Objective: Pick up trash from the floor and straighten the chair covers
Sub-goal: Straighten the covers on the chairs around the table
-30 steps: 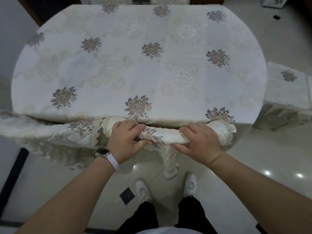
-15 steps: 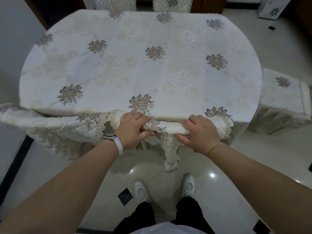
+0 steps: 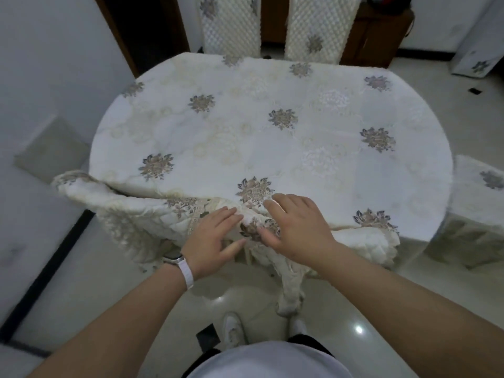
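A cream quilted chair cover (image 3: pixel 362 241) with brown flower motifs runs along the top of the chair back right in front of me, at the near edge of the table. My left hand (image 3: pixel 211 237) lies on it with fingers stretched out flat. My right hand (image 3: pixel 296 227) rests beside it, fingers spread over the cover and the table's rim. Neither hand grips the cloth. A strip of the cover (image 3: pixel 290 290) hangs down toward the floor below my hands. To the left, a second covered chair back (image 3: pixel 128 214) leans against the table.
The oval table (image 3: pixel 272 132) carries a white flowered tablecloth. Two chairs with quilted covers (image 3: pixel 231 23) stand at its far side, and a covered seat (image 3: pixel 480 203) at the right. Glossy floor tiles (image 3: pixel 95 282) and my white shoes (image 3: pixel 234 331) lie below. A wall is at the left.
Both hands have let go of the rolled top of the cover and now lie flat on it, closer together. The view has tilted up, showing the far chairs.
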Tool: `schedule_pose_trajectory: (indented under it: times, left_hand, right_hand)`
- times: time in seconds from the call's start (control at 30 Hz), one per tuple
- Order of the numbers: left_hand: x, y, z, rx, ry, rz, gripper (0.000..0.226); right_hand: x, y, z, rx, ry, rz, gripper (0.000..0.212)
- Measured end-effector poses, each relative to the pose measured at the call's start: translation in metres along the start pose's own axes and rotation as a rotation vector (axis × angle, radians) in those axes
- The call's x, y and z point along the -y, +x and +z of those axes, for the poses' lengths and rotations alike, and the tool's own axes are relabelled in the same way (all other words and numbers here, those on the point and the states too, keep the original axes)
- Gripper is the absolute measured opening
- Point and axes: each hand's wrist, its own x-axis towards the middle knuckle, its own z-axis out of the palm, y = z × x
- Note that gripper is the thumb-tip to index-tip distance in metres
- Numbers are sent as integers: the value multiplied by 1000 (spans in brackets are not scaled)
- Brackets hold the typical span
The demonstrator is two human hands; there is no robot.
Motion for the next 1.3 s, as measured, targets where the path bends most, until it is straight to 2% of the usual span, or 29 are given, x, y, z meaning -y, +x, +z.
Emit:
schedule_pose_trajectory:
  times: [0.13, 0.3, 0.43, 0.57, 0.7, 0.9, 1.3]
  left_hand:
    - [-3, -21, -22, -78, 68, -126, 61]
    - [-21, -44, -35, -219, 144, -261, 56]
    - [-29, -66, -41, -393, 73, -418, 53]
    - [-21, -99, -52, -475, 194, -474, 47]
    - [11, -127, -67, -519, 268, -536, 45]
    - [75, -151, -93, -560, 439, -529, 46]
    - [196, -207, -168, -561, 441, -614, 44]
  right_hand:
    - [-8, 11, -12, 71, -14, -113, 59]
    - [-16, 26, -20, 166, -17, -266, 60]
    - [1, 40, -20, 209, -19, -395, 60]
    - [38, 60, -19, 201, -17, -490, 64]
    - [87, 85, -11, 204, -18, -559, 64]
    - [167, 127, 8, 181, -23, -611, 60]
    - [314, 207, 30, 106, -38, -719, 61]
